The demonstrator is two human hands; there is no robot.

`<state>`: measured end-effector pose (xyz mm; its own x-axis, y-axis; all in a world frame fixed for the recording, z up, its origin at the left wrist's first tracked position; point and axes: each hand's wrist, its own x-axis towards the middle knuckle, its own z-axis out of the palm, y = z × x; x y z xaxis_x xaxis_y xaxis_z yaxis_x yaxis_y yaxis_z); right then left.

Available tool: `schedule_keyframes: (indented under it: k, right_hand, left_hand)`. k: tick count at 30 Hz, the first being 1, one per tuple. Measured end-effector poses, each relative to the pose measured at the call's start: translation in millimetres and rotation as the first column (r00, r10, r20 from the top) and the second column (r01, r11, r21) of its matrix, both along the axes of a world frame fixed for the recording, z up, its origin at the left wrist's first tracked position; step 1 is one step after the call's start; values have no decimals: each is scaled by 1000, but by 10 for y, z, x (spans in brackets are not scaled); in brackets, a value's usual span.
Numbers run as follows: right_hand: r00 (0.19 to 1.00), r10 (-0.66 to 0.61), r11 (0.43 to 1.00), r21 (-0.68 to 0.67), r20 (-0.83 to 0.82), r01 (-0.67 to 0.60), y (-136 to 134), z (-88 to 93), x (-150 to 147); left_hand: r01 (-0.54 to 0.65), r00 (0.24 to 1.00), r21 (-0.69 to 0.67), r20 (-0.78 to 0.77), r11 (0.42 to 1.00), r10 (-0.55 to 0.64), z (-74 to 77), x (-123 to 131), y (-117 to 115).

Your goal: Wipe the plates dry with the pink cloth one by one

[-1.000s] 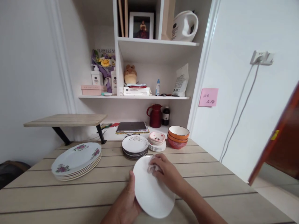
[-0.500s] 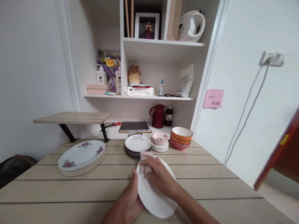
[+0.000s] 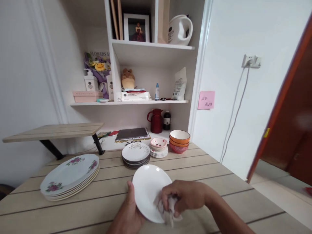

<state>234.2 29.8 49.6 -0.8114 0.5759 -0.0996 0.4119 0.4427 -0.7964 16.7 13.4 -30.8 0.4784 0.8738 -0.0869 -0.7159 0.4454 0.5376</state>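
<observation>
A plain white plate (image 3: 148, 190) is tilted up above the table, held at its left edge by my left hand (image 3: 130, 209). The thumb lies along the rim while the other fingers are hidden beneath. Bunched in my right hand (image 3: 186, 196) is a pale pinkish cloth (image 3: 170, 209), which lies against the plate's lower right edge and hangs past it. Just beyond the plate sits a stack of dark-rimmed plates (image 3: 136, 152), the top one with a floral print. Small white plates (image 3: 159, 152) carry a pink-patterned square dish (image 3: 158, 143).
Large floral oval plates (image 3: 73, 174) are stacked at the left, near a raised wooden shelf (image 3: 56, 130) on black legs. Orange and red bowls (image 3: 179, 141) stand at the back right. Behind are a laptop (image 3: 132, 134), a red jug (image 3: 156, 121) and a dark bottle (image 3: 167, 120).
My right hand has moved with the cloth from the plate's upper left to its lower right edge. The camera view has turned to the right.
</observation>
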Motion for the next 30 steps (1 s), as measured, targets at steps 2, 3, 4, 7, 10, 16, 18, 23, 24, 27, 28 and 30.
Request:
schedule_keyframes:
  k: [2, 3, 4, 7, 10, 16, 18, 23, 24, 27, 28, 30]
  right_hand:
    - [984, -178, 974, 144, -3, 177, 68, -38, 59]
    - [964, -263, 937, 229, -28, 262, 107, -71, 54]
    - [942, -331, 894, 299, -61, 333, 148, -112, 28]
    - [881, -444, 793, 388, -162, 471, 271, -244, -137]
    - [819, -516, 687, 449, -253, 572, 367, -341, -351]
    - [850, -443, 666, 530, -284, 525, 268, -335, -669]
    - [907, -327, 742, 523, -264, 419, 162, -261, -703]
    - [974, -28, 912, 393, -226, 118, -38, -39, -580]
    - [981, -5, 933, 351, -193, 74, -53, -16, -531]
    - [989, -24, 979, 195, -144, 52, -45, -13, -397]
    - [985, -78, 976, 189, -152, 106, -28, -30, -371]
    - [954, -231, 919, 281, -191, 279, 25, -77, -360]
  left_hand:
    - [-33, 999, -15, -7, 999, 32, 26, 12, -8]
    - [-47, 999, -23, -14, 999, 47, 48, 16, -15]
    - [-57, 998, -32, -24, 998, 56, 72, 19, -22]
    - [-80, 994, -53, -73, 995, 76, 137, 16, -35]
    - [-69, 991, -75, -123, 995, 59, 155, 0, -29]
    - [7, 997, -77, -81, 997, -13, 76, -5, 4]
    - [21, 999, -36, -32, 999, -22, 55, 9, 9]
    - [-23, 999, 24, 31, 999, 22, 57, 18, 0]
    - [-29, 999, 19, 27, 999, 28, 61, 11, 0]
    - [19, 1000, -9, 16, 1000, -19, 69, -19, 9]
    - [33, 999, -16, 9, 999, -32, 72, -29, 11]
    - [23, 999, -22, -28, 999, -24, 80, -43, 7]
